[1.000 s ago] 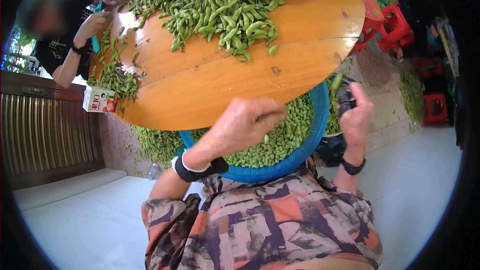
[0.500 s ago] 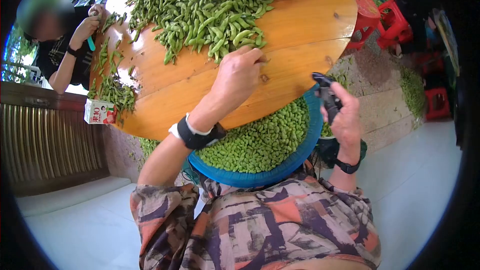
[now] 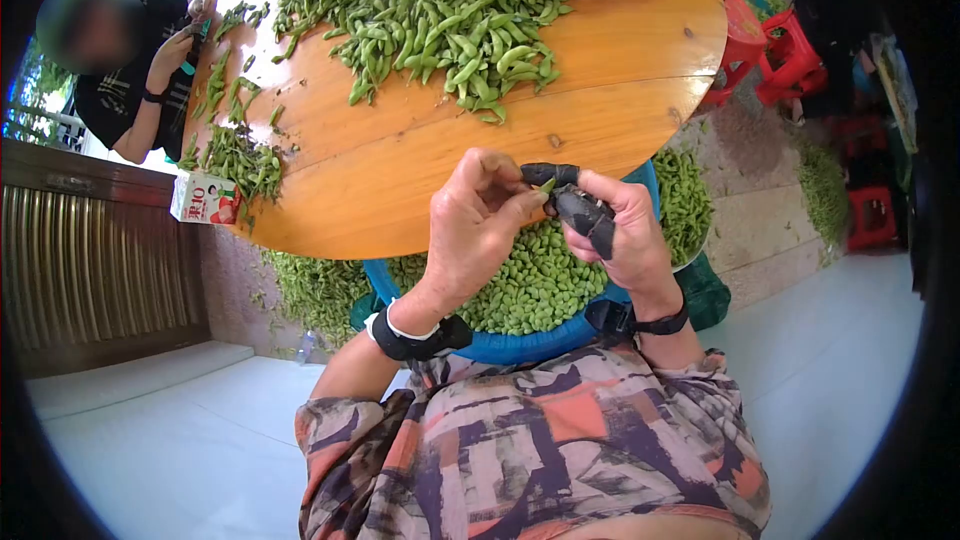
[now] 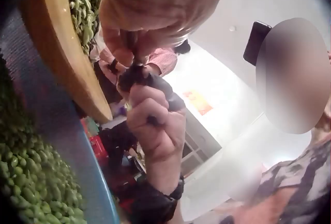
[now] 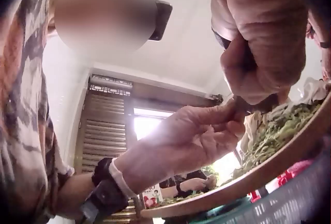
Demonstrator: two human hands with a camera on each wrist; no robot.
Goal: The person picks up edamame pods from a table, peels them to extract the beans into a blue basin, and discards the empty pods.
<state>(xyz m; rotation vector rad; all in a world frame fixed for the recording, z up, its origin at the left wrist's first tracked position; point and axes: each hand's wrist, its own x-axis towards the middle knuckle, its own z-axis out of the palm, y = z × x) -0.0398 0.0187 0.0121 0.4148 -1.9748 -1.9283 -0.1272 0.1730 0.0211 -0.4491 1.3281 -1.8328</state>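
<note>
Above the near table edge, my left hand (image 3: 475, 225) pinches a small green soybean pod (image 3: 547, 186) between thumb and fingers. My right hand (image 3: 632, 238) meets it from the other side, its black-covered fingertips (image 3: 550, 175) closed at the pod's end. Black wrapping surrounds the right index finger and thumb. In the left wrist view the right hand (image 4: 158, 115) is curled, fingertips right against the left hand's. Below both hands, a blue basin (image 3: 500, 348) holds many shelled green beans (image 3: 535, 290). The hands hide part of the pod.
A large heap of soybean pods (image 3: 440, 20) covers the wooden table's (image 3: 340, 180) far side. A smaller pile (image 3: 240, 160) lies at left beside a printed carton (image 3: 203, 198). Another person (image 3: 130, 90) sits at far left. Red stools (image 3: 785, 60) stand at right; husks litter the floor.
My left hand reached to the edge of the pod heap, then came back toward me with a pod. My right hand moved left from beside the basin, and both hands now meet over it.
</note>
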